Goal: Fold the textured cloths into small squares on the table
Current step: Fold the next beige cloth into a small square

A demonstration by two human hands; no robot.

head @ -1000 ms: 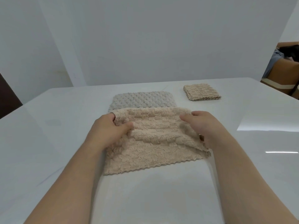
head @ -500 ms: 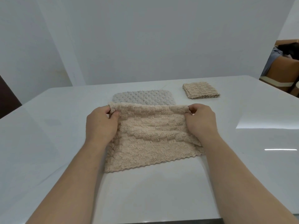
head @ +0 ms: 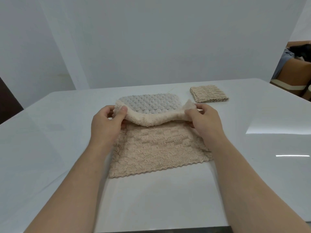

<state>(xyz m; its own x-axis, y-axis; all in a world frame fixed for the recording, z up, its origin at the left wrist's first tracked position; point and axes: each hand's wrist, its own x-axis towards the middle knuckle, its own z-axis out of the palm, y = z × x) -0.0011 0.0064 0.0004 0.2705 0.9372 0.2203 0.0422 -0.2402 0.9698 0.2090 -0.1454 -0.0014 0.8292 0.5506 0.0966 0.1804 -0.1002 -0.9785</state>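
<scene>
Pinching the beige cloth [head: 159, 152] at both far corners, left hand [head: 104, 126] and right hand [head: 205, 121] hold its crosswise edge raised.

On the white table [head: 50, 148], the left hand [head: 105, 126] and right hand [head: 204, 122] each pinch a far corner of the beige textured cloth [head: 158, 152], lifting its far edge so it sags between them. Its near part lies flat. Behind it lies a grey bobbled cloth [head: 149, 104], and a folded beige square [head: 208, 93] sits far right.
</scene>
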